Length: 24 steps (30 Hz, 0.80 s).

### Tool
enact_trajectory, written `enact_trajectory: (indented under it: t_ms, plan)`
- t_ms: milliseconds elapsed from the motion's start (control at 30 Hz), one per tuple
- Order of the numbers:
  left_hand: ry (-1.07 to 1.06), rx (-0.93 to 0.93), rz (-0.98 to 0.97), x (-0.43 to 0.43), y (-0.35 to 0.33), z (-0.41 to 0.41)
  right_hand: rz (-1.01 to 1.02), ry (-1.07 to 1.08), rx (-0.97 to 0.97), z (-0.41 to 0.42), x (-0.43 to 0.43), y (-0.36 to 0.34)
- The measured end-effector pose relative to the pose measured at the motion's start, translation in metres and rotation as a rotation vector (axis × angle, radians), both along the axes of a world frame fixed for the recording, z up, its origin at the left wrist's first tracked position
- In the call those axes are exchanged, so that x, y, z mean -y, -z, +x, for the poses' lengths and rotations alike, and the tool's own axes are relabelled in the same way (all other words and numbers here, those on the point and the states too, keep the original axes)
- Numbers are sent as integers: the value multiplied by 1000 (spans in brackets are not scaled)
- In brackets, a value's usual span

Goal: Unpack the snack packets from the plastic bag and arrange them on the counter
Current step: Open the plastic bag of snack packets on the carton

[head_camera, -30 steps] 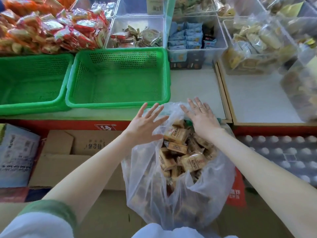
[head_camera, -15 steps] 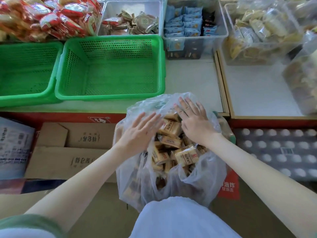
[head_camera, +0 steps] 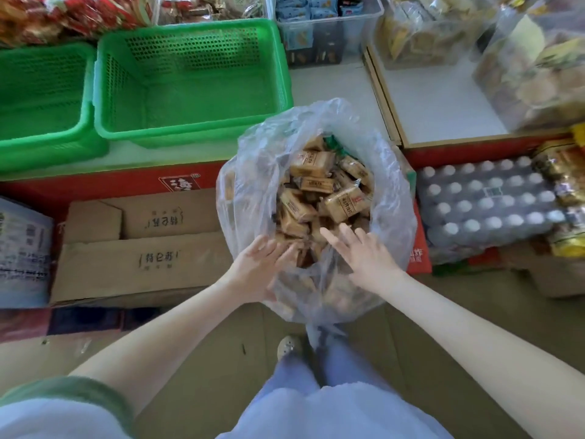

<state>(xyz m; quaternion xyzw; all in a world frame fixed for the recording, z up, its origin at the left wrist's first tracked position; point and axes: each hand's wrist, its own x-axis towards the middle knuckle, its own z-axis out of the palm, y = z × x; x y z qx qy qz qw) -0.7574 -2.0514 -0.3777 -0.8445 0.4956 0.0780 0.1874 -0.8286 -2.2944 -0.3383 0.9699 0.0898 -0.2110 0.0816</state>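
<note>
Grip: our left hand point(head_camera: 258, 269) and right hand point(head_camera: 364, 258), fingers spread, hold nothing at plastic bag point(head_camera: 392, 223) mouth.
Beyond: green basket point(head_camera: 190, 136).
Left: cardboard box point(head_camera: 142, 264).

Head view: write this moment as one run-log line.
left hand: open, at near rim of plastic bag | right hand: open, same rim | snack packets: in bag

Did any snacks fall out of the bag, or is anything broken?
Nothing stands out. The snack packets are all heaped inside the open plastic bag, and none show on the floor. The bag looks whole. The left hand and right hand are at its near rim, fingers spread, holding nothing.
</note>
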Motion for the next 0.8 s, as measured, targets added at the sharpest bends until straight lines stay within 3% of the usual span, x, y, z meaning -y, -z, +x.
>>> enact_trajectory:
  t_ms: [233, 300, 400, 533, 600, 700, 800]
  plan:
    - [103, 5, 162, -12, -19, -9, -266, 5, 131, -9, 11, -6]
    - [214, 91, 97, -16, -22, -5, -205, -19, 221, -5, 16, -7]
    - [329, 116, -171, -16, -15, -1, -107, -83, 389, 2, 15, -6]
    - [333, 96, -504, 3, -32, 0, 119, -206, 568, 12, 0, 3]
    - [319, 106, -557, 6, -32, 8, 218, -259, 629, 14, -3, 8]
    - [316, 104, -565, 4, -28, 14, 227, -252, 596, 17, -6, 5]
    - [315, 97, -610, 2, -26, 15, 227, -225, 413, 12, -9, -7]
